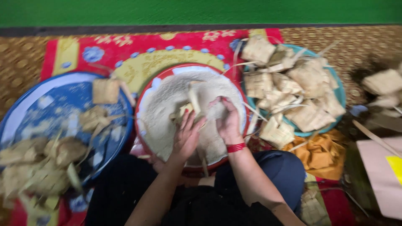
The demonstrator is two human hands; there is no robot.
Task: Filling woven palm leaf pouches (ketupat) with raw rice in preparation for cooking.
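Note:
A red-rimmed basin (144, 90) full of white rice (167, 104) sits right in front of me. Over it, my left hand (186, 136) and my right hand (228, 121) hold a woven palm-leaf pouch (190, 104) between them, its loose leaf strip sticking up. My right wrist wears a red band (235, 147). The picture is motion-blurred, so the finger positions on the pouch are unclear.
A blue tray (25, 109) on the left holds several woven pouches (42, 163). A teal basin (341, 94) on the right is piled with empty pouches (293, 92). More pouches (383, 81) and a cardboard box (381, 175) lie far right. A red patterned mat (138, 50) and green wall (201, 10) lie beyond.

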